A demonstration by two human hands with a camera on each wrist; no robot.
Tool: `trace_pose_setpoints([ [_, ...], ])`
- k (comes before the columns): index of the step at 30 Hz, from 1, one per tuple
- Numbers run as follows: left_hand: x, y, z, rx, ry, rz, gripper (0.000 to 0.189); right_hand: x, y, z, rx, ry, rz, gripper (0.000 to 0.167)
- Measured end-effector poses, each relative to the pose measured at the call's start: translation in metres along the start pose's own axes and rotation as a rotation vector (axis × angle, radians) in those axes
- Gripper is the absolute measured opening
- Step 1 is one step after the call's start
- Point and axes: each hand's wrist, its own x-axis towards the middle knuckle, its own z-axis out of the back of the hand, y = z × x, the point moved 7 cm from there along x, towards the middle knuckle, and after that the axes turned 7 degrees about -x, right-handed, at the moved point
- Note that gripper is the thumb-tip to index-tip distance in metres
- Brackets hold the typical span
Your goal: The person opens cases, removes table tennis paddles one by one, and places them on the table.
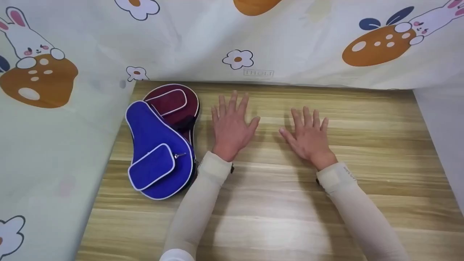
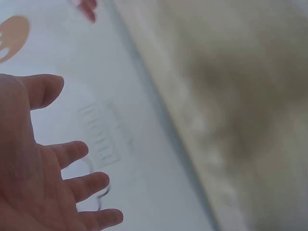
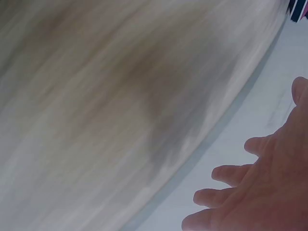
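Observation:
My left hand (image 1: 232,130) hovers palm down over the wooden tabletop, its fingers spread and holding nothing. To its right, my right hand (image 1: 310,139) is likewise spread, with nothing in it. Nearest the left hand, on its left side, lies a blue paddle-shaped zip case (image 1: 181,170) with white piping and a small front pocket. It partly covers a dark red case (image 1: 192,99) of the same style behind it. Both wrist views show the outstretched fingers of the left hand (image 2: 29,178) and the right hand (image 3: 269,187). What the cases contain is hidden.
The wood-grain tabletop (image 1: 380,137) ends at a pale cloth (image 1: 195,47) printed with rabbits, flowers and orange shapes, which hangs behind it. More of this cloth (image 1: 72,145) borders the left side. A plain pale surface (image 1: 440,98) edges the right.

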Motion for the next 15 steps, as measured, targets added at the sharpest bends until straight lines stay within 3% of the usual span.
trace_pose_setpoints([
  [8, 0.002, 0.018, 0.057, -0.034, -0.058, 0.078, 0.077, -0.005, 0.046, 0.009, -0.004, -0.035, 0.115, 0.085],
  [15, -0.007, 0.055, 0.094, -0.096, -0.073, 0.171, 0.074, -0.014, 0.100, 0.013, -0.033, -0.098, 0.272, 0.085],
])
